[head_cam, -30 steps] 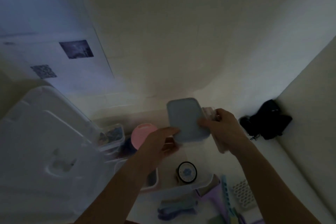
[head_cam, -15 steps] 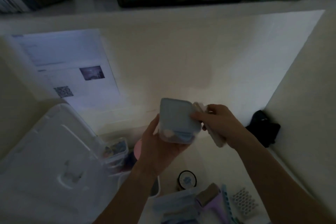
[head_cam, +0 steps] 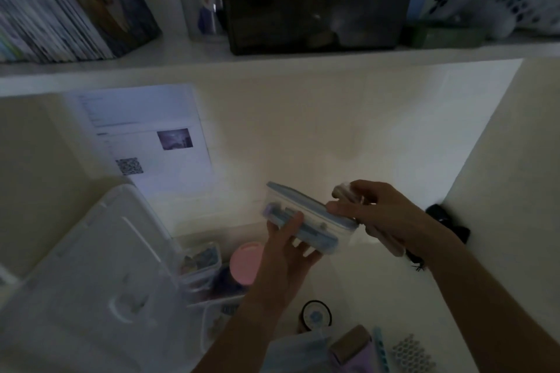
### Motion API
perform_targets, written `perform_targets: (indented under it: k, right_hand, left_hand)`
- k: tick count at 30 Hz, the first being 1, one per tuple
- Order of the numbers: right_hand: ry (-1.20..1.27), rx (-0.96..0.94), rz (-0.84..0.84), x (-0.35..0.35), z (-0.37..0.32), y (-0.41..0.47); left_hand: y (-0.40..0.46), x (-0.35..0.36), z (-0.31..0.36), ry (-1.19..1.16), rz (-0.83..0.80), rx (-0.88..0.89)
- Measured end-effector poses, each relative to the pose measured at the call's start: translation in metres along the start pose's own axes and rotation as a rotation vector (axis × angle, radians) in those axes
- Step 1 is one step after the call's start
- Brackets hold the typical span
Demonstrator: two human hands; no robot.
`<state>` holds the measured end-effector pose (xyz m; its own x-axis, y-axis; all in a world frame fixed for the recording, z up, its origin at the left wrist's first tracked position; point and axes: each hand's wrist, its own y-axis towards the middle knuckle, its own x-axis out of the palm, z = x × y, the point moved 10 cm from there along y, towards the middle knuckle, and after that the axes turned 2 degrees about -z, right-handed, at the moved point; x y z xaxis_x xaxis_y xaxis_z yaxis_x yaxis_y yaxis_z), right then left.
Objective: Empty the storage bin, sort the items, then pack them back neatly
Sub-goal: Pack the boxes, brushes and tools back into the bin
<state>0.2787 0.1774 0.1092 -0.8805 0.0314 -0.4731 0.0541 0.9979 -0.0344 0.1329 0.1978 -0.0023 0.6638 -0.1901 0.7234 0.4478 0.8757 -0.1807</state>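
A small clear box with a blue lid (head_cam: 306, 221) is held tilted above the desk between both hands. My left hand (head_cam: 288, 248) cups it from below with fingers curled round its side. My right hand (head_cam: 381, 215) pinches the lid's right edge with the thumb and also grips a pale oblong item (head_cam: 348, 192) that runs under the palm. The white storage bin lid (head_cam: 91, 275) leans at the left. Beside it stand a clear box of small items (head_cam: 201, 257) and a pink-lidded jar (head_cam: 245, 262).
A round black-rimmed tin (head_cam: 315, 315), a purple item (head_cam: 354, 348), a blue strip and a white honeycomb piece (head_cam: 412, 354) lie at the bottom. A black object (head_cam: 445, 218) sits in the right corner. A shelf above holds books and a dark bin (head_cam: 315, 15). A printed sheet (head_cam: 145, 136) hangs on the wall.
The view has tipped upward, showing the shelf. The blue-lidded box has been turned from lid-facing-me to tilted on its side, and my left hand has shifted under it.
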Motion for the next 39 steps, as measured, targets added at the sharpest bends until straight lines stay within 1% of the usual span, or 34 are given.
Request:
perform_targets:
  k: [1, 3, 4, 7, 9, 10, 11, 13, 14, 15, 18, 19, 22, 24, 27, 29, 32, 36, 39]
  right_hand:
    - [0.015, -0.012, -0.02, 0.001, -0.003, -0.002]
    - [0.058, -0.02, -0.05, 0.002, -0.007, -0.005]
    - [0.064, -0.022, -0.055, 0.002, -0.008, -0.006]
    - [0.084, -0.01, -0.049, 0.003, -0.006, -0.008]
    - [0.115, -0.001, -0.05, 0.003, -0.004, -0.009]
    - [0.123, 0.001, -0.053, 0.003, -0.003, -0.009]
    - [0.129, 0.001, -0.059, 0.003, -0.002, -0.009]
    - [0.158, -0.006, -0.064, 0.003, 0.0, -0.009]
    - [0.172, -0.001, -0.045, 0.002, 0.002, -0.008]
    - [0.156, 0.002, -0.006, -0.001, 0.003, -0.008]
    - [-0.006, -0.017, 0.117, -0.008, 0.006, -0.006]
    - [-0.031, -0.032, 0.138, -0.009, 0.005, -0.005]
    - [-0.067, -0.082, 0.141, 0.0, -0.004, -0.004]
    - [-0.098, -0.13, 0.135, 0.012, -0.018, -0.006]
    - [-0.294, -0.255, 0.158, 0.024, -0.036, -0.011]
    - [-0.394, -0.319, 0.143, 0.029, -0.04, -0.012]
    - [-0.494, -0.346, 0.065, 0.036, -0.04, -0.012]
    - [-0.499, -0.363, -0.066, 0.044, -0.044, -0.014]
    - [-0.536, -0.392, -0.104, 0.047, -0.051, -0.015]
  left_hand:
    - [0.0, -0.001, -0.004, -0.048, -0.012, -0.058]
    - [-0.005, 0.014, -0.004, -0.227, -0.177, -0.121]
    - [-0.006, 0.015, -0.003, -0.311, -0.212, -0.136]
    - [-0.004, 0.011, -0.003, -0.336, -0.196, -0.119]
    - [-0.001, 0.004, -0.001, -0.358, -0.128, -0.083]
    - [-0.002, 0.009, 0.0, -0.352, -0.149, -0.088]
    - [-0.004, 0.012, 0.001, -0.317, -0.167, -0.107]
    - [-0.007, 0.013, 0.0, -0.284, -0.146, -0.102]
    - [-0.008, 0.011, -0.001, -0.242, -0.145, -0.068]
    - [-0.009, 0.014, -0.001, -0.164, -0.18, -0.033]
    - [-0.01, 0.013, 0.004, 0.069, -0.214, 0.107]
    - [-0.009, 0.009, 0.006, 0.17, -0.193, 0.168]
    - [-0.013, 0.002, 0.013, 0.462, -0.032, 0.334]
    - [-0.018, 0.006, 0.013, 0.576, -0.006, 0.406]
    - [-0.02, 0.01, 0.014, 0.701, 0.014, 0.497]
    - [-0.024, 0.011, 0.017, 0.739, 0.017, 0.563]
    - [-0.028, 0.008, 0.018, 0.733, 0.025, 0.56]
    - [-0.031, 0.002, 0.019, 0.687, 0.029, 0.554]
    - [-0.031, -0.004, 0.015, 0.668, 0.011, 0.516]
